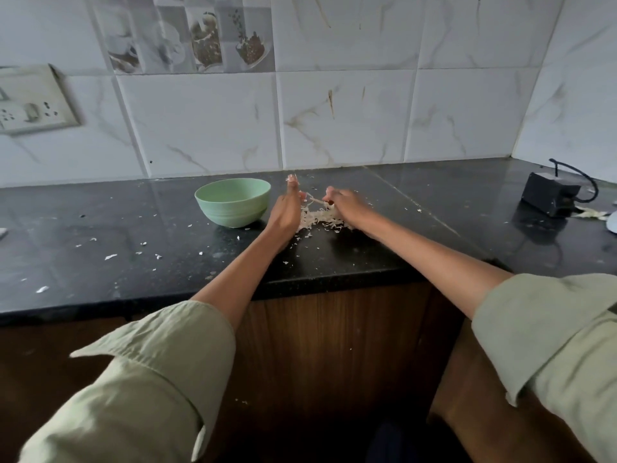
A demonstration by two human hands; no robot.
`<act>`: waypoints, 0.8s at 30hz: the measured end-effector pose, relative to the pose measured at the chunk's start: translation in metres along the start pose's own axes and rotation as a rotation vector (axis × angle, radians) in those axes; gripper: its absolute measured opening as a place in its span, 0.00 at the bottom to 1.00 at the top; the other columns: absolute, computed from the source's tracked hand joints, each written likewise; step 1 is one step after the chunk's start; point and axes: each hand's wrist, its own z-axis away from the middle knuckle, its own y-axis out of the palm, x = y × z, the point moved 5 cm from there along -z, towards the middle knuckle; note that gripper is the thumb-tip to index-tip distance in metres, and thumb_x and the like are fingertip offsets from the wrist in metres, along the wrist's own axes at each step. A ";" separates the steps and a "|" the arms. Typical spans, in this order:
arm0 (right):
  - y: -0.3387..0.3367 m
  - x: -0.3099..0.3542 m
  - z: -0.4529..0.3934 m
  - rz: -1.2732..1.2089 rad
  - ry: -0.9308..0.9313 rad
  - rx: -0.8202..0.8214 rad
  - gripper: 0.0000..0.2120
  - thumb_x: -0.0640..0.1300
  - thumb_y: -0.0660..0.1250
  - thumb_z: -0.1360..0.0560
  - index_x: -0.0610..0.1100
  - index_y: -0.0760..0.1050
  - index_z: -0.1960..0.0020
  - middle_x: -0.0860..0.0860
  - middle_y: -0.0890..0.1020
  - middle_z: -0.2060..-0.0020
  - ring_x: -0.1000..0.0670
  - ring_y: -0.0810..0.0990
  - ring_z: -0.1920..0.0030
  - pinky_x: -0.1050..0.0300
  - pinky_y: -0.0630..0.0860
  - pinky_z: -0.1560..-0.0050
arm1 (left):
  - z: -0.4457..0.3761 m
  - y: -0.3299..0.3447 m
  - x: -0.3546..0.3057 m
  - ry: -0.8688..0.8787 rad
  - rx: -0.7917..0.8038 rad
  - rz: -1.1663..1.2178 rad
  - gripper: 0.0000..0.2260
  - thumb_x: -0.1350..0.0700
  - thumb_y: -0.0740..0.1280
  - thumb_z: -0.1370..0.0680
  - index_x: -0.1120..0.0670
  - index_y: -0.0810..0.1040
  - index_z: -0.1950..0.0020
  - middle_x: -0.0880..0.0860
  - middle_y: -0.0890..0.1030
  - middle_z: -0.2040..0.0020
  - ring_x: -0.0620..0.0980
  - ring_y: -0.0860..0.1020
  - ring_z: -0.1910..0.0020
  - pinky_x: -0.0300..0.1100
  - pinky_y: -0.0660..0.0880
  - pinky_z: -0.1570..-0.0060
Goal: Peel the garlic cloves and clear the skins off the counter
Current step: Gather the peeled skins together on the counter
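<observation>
A pile of pale garlic skins (319,220) lies on the black counter (133,235) between my two hands. My left hand (287,208) stands on its edge at the pile's left side, fingers straight and pointing to the wall, with a flake of skin stuck at the fingertips. My right hand (345,202) rests at the pile's right side, its fingers curled and pinched on a thin strip of garlic skin (315,199) that reaches toward my left thumb. A light green bowl (232,202) stands just left of my left hand. I see no whole clove.
Small skin flakes (110,257) are scattered over the counter's left half and near the front edge. A black adapter with a cable (551,195) sits at the far right, next to some pale scraps (592,213). A wall socket (30,101) is at the left.
</observation>
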 end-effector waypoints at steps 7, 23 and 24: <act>0.017 0.022 0.004 -0.055 0.146 -0.144 0.23 0.48 0.49 0.11 0.34 0.76 0.33 0.33 0.79 0.33 0.36 0.77 0.32 0.48 0.72 0.36 | 0.009 0.047 -0.020 -0.133 -0.107 0.157 0.36 0.36 0.43 0.13 0.59 0.74 0.24 0.62 0.76 0.25 0.60 0.74 0.25 0.54 0.68 0.24; 0.045 0.027 0.018 -1.011 0.465 -0.317 0.12 0.35 0.60 0.16 0.36 0.76 0.57 0.47 0.80 0.61 0.45 0.79 0.63 0.56 0.82 0.62 | 0.009 0.032 -0.006 -0.317 -0.307 0.984 0.23 0.46 0.53 0.11 0.60 0.78 0.50 0.57 0.78 0.58 0.52 0.77 0.65 0.43 0.76 0.63; 0.047 0.026 0.023 -1.063 0.471 -0.333 0.10 0.34 0.62 0.17 0.35 0.77 0.56 0.46 0.81 0.59 0.45 0.79 0.64 0.53 0.82 0.61 | 0.010 0.032 -0.003 -0.326 -0.317 1.030 0.22 0.47 0.54 0.11 0.62 0.79 0.44 0.58 0.80 0.54 0.53 0.79 0.63 0.43 0.78 0.63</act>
